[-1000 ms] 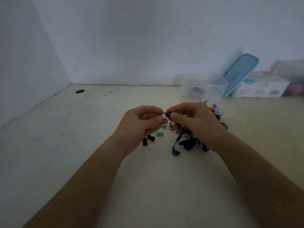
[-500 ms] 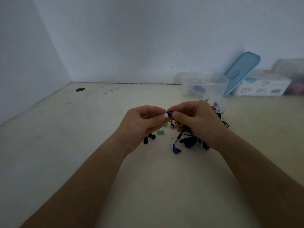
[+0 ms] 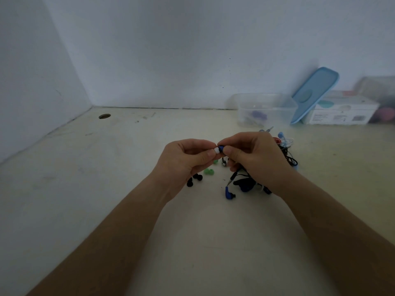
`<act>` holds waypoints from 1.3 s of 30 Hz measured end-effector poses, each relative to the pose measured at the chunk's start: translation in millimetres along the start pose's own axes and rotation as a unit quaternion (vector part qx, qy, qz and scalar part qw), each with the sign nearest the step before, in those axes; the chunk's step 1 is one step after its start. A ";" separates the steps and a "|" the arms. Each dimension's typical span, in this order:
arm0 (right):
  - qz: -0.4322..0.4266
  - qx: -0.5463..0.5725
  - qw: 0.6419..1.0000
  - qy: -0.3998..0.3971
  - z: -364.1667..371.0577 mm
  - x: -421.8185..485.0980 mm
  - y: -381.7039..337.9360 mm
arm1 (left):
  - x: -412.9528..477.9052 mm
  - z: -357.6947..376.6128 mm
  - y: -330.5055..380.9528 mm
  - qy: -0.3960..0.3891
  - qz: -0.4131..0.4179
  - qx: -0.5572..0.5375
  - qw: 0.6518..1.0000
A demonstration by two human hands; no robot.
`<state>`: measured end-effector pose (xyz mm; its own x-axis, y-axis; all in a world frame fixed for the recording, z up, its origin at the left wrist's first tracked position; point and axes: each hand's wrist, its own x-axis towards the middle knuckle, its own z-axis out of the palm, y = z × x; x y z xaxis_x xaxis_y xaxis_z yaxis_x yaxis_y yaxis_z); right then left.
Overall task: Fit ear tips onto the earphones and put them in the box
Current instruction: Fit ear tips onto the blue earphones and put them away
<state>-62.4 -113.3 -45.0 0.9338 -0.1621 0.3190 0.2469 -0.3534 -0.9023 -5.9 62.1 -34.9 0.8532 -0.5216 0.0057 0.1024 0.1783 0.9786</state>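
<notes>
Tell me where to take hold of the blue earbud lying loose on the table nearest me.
Pinch the blue earbud across its long blue body, coming down from above: it lies flat on the table, bare surface on its near side. Leave the short black nozzle at its lower right free; its cable runs back into the tangle.
</notes>
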 end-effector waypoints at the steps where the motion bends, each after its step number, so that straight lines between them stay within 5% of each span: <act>1: 0.000 0.002 1.000 0.000 0.3 0.2 0.2 | -0.1 0.0 0.3 -0.001 0.000 -0.003 1.000; 14: 0.030 0.073 0.997 0.000 -0.3 1.5 1.6 | 2.3 -1.4 0.1 -0.016 -0.009 -0.044 0.999; 39: -0.067 -0.060 0.995 0.036 4.8 -2.0 -4.5 | 0.9 1.4 -1.6 0.020 -0.016 -0.033 0.999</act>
<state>-64.1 -107.0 -43.0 0.8726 -0.1701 0.4579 0.3311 -0.4833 -0.8105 -6.0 60.2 -36.1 0.8680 -0.4953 -0.0352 0.1627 0.2168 0.9626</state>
